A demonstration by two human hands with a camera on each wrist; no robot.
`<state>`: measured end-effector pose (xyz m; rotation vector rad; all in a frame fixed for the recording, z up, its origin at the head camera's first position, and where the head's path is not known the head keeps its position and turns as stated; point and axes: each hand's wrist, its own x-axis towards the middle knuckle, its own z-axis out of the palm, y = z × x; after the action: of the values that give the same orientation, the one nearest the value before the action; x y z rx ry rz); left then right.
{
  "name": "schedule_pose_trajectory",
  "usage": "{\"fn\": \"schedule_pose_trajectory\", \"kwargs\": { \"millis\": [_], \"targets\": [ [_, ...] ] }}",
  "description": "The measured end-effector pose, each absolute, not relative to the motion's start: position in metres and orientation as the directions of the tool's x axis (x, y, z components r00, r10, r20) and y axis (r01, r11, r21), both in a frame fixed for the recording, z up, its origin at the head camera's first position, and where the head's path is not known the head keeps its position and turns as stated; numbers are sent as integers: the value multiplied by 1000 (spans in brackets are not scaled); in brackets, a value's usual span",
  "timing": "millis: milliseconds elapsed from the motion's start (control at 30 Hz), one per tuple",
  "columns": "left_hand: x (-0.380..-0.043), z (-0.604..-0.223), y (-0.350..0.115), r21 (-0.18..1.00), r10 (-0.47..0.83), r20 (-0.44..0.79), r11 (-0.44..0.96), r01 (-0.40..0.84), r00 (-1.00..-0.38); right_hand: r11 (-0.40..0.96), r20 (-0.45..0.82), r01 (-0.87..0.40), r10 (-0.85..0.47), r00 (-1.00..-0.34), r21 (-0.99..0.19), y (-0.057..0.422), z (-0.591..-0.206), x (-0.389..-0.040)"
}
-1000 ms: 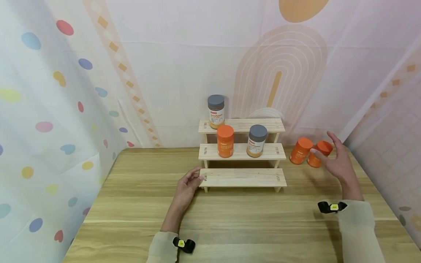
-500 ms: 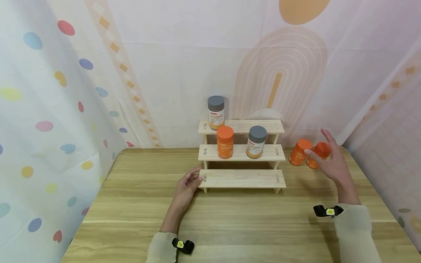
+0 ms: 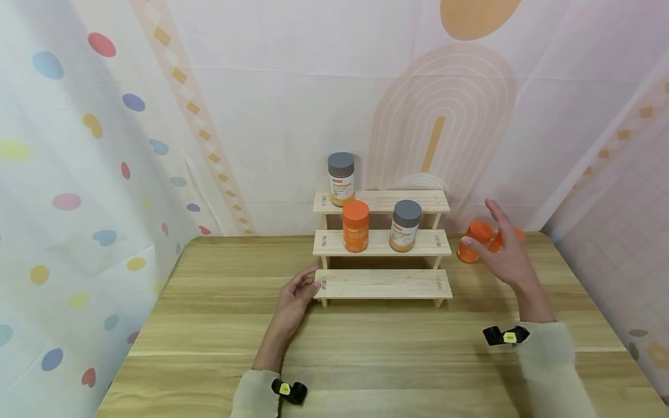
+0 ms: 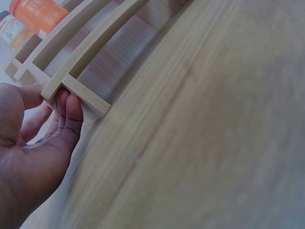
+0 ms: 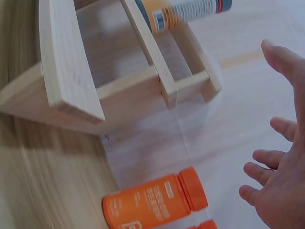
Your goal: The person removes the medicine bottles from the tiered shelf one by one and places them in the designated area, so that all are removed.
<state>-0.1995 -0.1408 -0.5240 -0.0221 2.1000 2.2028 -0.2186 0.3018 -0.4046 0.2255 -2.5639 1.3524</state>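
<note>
A three-step wooden display rack (image 3: 384, 284) stands on the table. At the left end of its lowest step, my left hand (image 3: 294, 299) grips the board, thumb on top and fingers curled beneath, as the left wrist view shows. My right hand (image 3: 507, 261) is raised at the right with thumb and fingers spread, holding nothing. Behind it stand two orange jars (image 3: 479, 230), partly hidden by the hand; one orange jar (image 5: 150, 202) shows well in the right wrist view, apart from the fingers.
On the rack's middle step stand an orange jar (image 3: 356, 227) and a grey-lidded jar (image 3: 405, 227). Another grey-lidded jar (image 3: 342, 180) is on the top step's left end. A patterned cloth (image 3: 277, 116) hangs behind the wooden table (image 3: 219, 313).
My right hand has moved left across the two orange jars, covering more of them, its fingers still spread. The left hand keeps its place on the rack.
</note>
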Motion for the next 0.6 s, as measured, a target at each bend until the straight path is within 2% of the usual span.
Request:
{"fn": "schedule_pose_trajectory", "kwargs": {
  "millis": [600],
  "targets": [
    [-200, -525, -141, 996, 61, -79, -37, -81, -995, 516, 283, -310, -132, -950, -799, 257, -392, -225]
  ]
}}
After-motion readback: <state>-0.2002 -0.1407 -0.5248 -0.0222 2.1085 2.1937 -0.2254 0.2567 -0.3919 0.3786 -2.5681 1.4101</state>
